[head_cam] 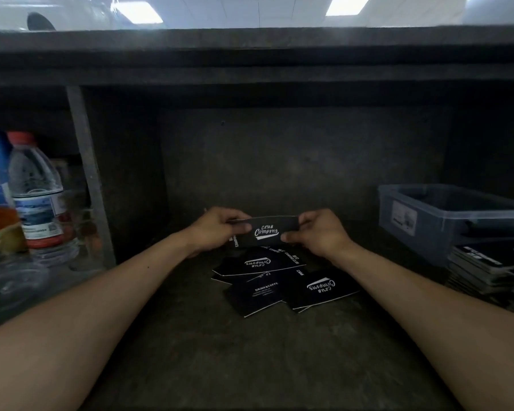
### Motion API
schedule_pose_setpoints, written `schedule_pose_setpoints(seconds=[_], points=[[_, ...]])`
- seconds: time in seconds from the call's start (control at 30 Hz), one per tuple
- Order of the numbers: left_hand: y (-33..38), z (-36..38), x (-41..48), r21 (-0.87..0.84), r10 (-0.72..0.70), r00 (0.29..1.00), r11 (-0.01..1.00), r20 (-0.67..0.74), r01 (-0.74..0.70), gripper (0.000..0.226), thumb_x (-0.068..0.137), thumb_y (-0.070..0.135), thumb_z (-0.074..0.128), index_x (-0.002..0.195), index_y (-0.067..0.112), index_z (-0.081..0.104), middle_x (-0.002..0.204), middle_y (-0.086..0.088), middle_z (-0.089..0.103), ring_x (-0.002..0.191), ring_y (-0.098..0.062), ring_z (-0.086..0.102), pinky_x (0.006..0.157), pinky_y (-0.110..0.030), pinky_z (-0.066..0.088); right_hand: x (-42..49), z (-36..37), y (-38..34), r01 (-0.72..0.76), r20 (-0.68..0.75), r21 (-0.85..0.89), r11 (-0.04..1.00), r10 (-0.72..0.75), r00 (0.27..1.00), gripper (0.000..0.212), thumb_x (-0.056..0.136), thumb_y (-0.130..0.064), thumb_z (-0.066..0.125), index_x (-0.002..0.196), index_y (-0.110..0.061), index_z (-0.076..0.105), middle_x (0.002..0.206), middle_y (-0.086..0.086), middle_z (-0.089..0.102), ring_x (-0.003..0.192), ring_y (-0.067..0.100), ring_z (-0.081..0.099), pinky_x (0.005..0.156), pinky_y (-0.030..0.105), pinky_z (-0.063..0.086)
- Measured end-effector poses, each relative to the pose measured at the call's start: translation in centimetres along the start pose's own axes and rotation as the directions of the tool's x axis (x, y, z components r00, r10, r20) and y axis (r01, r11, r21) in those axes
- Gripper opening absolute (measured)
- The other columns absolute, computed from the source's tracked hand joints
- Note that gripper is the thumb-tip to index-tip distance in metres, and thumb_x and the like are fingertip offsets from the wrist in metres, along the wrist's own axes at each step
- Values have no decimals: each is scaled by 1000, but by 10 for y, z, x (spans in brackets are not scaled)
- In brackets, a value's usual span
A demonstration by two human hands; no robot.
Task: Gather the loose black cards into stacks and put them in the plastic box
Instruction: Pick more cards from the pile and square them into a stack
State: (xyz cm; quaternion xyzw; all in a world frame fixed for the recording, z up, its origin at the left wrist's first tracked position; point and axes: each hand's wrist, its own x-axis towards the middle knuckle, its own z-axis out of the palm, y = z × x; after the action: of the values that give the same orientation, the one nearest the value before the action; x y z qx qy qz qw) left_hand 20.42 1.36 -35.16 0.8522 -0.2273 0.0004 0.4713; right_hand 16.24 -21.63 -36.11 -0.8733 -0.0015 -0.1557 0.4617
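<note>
Head view: left hand and right hand pinch a black card by its ends, above loose cards on the bench.

Cards black, white script lettering, pale edges. Plastic box clear bluish-grey. Bottle had red cap, blue-white label.
</note>
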Motion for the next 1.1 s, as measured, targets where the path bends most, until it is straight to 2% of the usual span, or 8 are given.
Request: schedule_pose_setpoints(seconds=[0.1, 0.23, 0.43, 0.57, 0.77, 0.9, 1.0, 1.1], points=[[2, -1, 0, 30, -3, 997, 1000, -78, 6, 24, 96, 8, 60, 113, 18, 72, 105, 0, 74, 97, -12, 68, 83, -20, 53, 3, -10, -6, 22, 47, -169, 985, -14, 999, 46, 55, -31, 96, 88, -22, 67, 81, -8, 70, 79, 9, 68, 82, 29, 55], [0, -6, 2, -45, -59, 990, 998, -131, 53, 29, 93, 1, 55, 95, 22, 74, 93, 1, 74, 87, -11, 68, 75, -17, 53, 1, -23, -4, 140, 446, -272, 952, -5, 895, 46, 61, -37, 93, 103, -31, 75, 104, -12, 73, 100, 7, 67, 102, 34, 50], [-1, -4, 2, -24, -61, 991, 998, -118, 58, 31, 91, 1, 55, 83, 25, 74, 77, 8, 74, 71, -5, 67, 65, -15, 53, 0, -33, -11, 211, 538, -337, 917, 4, 843, 44, 62, -46, 90, 103, -47, 73, 118, -20, 67, 115, 6, 59, 108, 34, 42], [1, -4, 2, -35, -60, 993, 998, -98, 57, 29, 92, 2, 56, 87, 24, 75, 81, 7, 75, 74, -5, 69, 64, -12, 54, 0, -33, -10, 208, 520, -274, 939, -37, 853, 40, 64, -29, 92, 101, -33, 77, 98, -14, 72, 101, 7, 65, 94, 23, 49], [2, -4, -1, -28, -59, 995, 998, -78, 57, 21, 94, 6, 57, 99, 18, 75, 99, -2, 76, 93, -11, 69, 77, -18, 53, -3, -40, -15, 162, 450, -201, 966, -56, 891, 34, 71, -24, 88, 102, -28, 76, 103, -5, 73, 98, 10, 67, 94, 28, 52], [3, -2, 0, -45, -55, 993, 998, -104, 50, 26, 93, 1, 54, 101, 15, 75, 98, -2, 75, 82, -6, 68, 67, -8, 53, 1, -42, -18, 83, 245, 45, 996, -91, 965, 24, 79, -13, 79, 97, -24, 68, 92, -3, 74, 91, 14, 68, 76, 23, 50], [4, -2, -1, -34, -61, 993, 998, -97, 58, 27, 93, 1, 53, 104, 13, 75, 97, -5, 74, 79, -8, 67, 67, -11, 54, 1, -37, -19, 20, 140, 286, 958, -62, 988, 59, 74, 9, 74, 118, -23, 52, 99, 6, 66, 88, 19, 68, 60, 29, 55], [7, -1, -4, -45, -62, 994, 997, -85, 59, 28, 94, -1, 51, 108, 10, 73, 104, -10, 74, 93, -18, 68, 84, -24, 54, 1, -32, -16, 23, 142, 397, 918, -86, 986, 105, 71, 19, 69, 145, -45, 31, 113, 5, 63, 97, 24, 69, 65, 38, 61]])
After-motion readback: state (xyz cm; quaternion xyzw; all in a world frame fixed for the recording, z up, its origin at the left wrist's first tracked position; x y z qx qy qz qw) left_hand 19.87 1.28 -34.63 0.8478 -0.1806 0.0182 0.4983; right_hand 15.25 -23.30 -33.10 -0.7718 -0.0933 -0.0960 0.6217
